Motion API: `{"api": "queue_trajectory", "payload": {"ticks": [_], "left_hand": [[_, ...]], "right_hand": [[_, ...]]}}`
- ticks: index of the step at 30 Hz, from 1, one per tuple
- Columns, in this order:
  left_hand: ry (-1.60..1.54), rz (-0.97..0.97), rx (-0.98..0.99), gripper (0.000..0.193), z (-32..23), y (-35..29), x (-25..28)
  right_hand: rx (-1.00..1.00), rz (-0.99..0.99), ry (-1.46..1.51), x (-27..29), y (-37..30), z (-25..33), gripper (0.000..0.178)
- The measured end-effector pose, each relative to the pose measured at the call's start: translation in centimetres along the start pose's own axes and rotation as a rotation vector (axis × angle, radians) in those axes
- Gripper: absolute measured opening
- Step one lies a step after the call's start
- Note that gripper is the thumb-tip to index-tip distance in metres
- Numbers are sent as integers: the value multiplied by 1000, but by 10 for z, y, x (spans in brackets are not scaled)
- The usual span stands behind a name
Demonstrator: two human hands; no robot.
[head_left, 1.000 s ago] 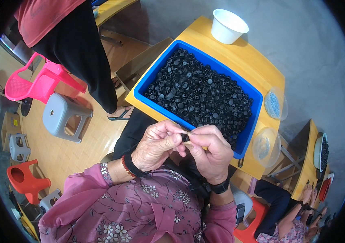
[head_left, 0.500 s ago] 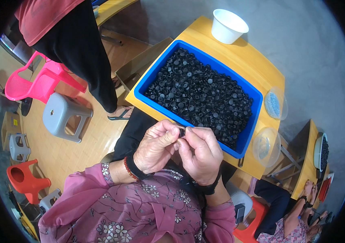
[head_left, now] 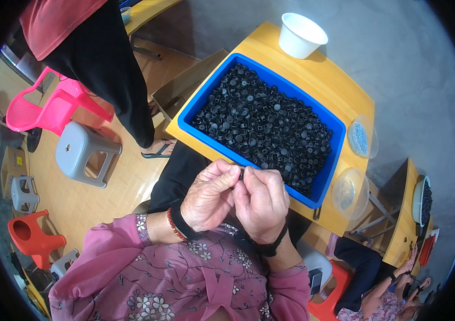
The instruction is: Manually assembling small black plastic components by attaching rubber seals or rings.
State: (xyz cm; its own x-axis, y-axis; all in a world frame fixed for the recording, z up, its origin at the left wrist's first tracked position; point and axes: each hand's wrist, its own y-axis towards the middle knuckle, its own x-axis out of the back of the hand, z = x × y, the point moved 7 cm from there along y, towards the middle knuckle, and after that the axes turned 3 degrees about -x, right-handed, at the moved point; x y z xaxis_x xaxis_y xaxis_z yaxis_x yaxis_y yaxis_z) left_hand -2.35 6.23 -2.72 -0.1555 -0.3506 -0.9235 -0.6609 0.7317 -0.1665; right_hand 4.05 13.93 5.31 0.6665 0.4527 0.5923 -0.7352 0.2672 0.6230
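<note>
Both my hands meet just off the near edge of a blue tray (head_left: 227,151) heaped with small black plastic caps (head_left: 262,123). My left hand (head_left: 209,193) pinches a small black cap (head_left: 242,174) between thumb and forefinger. From the other side, the thumb and fingertips of my right hand (head_left: 262,203) close on the same cap. Most of that cap is hidden by my fingertips. A band circles each of my wrists, and red beads sit beside the left one.
The tray rests on a yellow table (head_left: 345,88) with a white bowl (head_left: 302,36) at its far edge. Two clear shallow containers (head_left: 363,137) stand on its right side. A person in black trousers (head_left: 107,69) stands left, near stools (head_left: 86,155); another person (head_left: 377,299) sits lower right.
My fingers have closed more tightly round the cap, so less of it shows. My right hand has shifted slightly left. The seated person's arms have moved.
</note>
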Motion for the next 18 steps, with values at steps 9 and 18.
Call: {"api": "queue_trajectory", "payload": {"ticks": [9,18], "left_hand": [[-79,4,65,11,6,0,-1],[29,2,182,13,4,3,-7]], "right_hand": [[37,-27,50,3,1,-5,34],[-3,7,129,16,13,-10,31]]}}
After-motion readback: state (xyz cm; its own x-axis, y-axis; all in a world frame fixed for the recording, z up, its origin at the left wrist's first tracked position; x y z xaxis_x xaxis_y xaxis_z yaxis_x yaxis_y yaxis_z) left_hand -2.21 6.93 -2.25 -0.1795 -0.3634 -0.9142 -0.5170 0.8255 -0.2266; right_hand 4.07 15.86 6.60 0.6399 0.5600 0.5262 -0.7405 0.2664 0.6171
